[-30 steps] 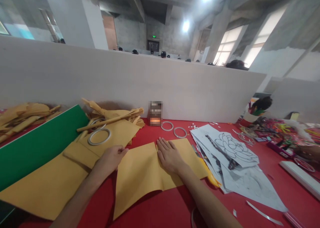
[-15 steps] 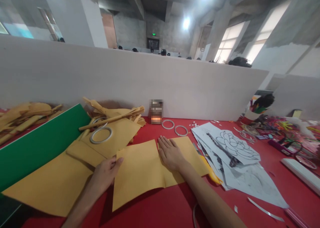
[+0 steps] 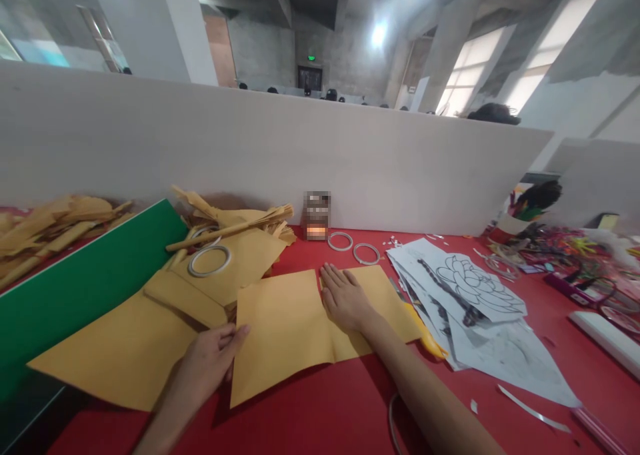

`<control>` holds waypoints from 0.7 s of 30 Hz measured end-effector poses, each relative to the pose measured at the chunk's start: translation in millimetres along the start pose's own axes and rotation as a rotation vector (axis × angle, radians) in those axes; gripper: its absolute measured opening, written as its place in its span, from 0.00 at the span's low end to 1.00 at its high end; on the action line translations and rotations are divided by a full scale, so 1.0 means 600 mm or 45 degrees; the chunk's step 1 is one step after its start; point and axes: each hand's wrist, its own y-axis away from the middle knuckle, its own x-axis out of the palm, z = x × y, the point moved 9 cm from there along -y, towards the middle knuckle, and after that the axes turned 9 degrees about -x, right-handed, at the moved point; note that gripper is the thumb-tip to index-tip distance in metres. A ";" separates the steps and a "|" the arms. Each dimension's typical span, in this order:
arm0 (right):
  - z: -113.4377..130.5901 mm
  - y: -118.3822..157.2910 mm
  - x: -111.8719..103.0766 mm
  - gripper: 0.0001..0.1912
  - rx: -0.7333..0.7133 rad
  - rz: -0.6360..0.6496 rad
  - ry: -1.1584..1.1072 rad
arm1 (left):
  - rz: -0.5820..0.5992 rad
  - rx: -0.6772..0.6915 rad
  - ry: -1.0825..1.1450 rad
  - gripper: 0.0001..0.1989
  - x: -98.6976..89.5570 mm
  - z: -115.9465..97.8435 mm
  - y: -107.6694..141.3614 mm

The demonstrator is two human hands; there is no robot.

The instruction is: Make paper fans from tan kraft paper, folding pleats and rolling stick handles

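A sheet of brown kraft paper (image 3: 280,332) with a crease down its middle lies in front of me on the red table (image 3: 300,412). My left hand (image 3: 213,355) pinches its left edge between thumb and fingers, and that side lifts slightly. My right hand (image 3: 347,302) rests flat on the sheet just right of the crease, fingers stretched out. By the sheet's right edge lies a yellow-handled tool (image 3: 434,343), partly covered. More brown paper (image 3: 125,348) spreads out to the left of my left hand.
A green board (image 3: 100,262) stands on the left beside heaped brown paper strips (image 3: 70,218). Thin pale rings (image 3: 367,254) lie behind the sheet. Papers with a flower drawing (image 3: 475,285) are on the right. A white partition (image 3: 250,148) closes off the back.
The view has tilted slightly, so everything sits a little higher and further right. Both hands keep their places on the paper.
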 end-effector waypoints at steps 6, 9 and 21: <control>-0.003 0.000 0.002 0.32 0.005 0.029 -0.017 | -0.093 -0.067 0.005 0.31 -0.013 -0.004 0.016; -0.004 0.000 0.001 0.32 0.013 0.044 -0.020 | -0.061 -0.093 0.053 0.30 -0.009 0.008 0.024; 0.003 0.001 -0.008 0.32 0.007 0.033 -0.033 | -0.107 -0.196 0.156 0.32 -0.026 0.061 0.041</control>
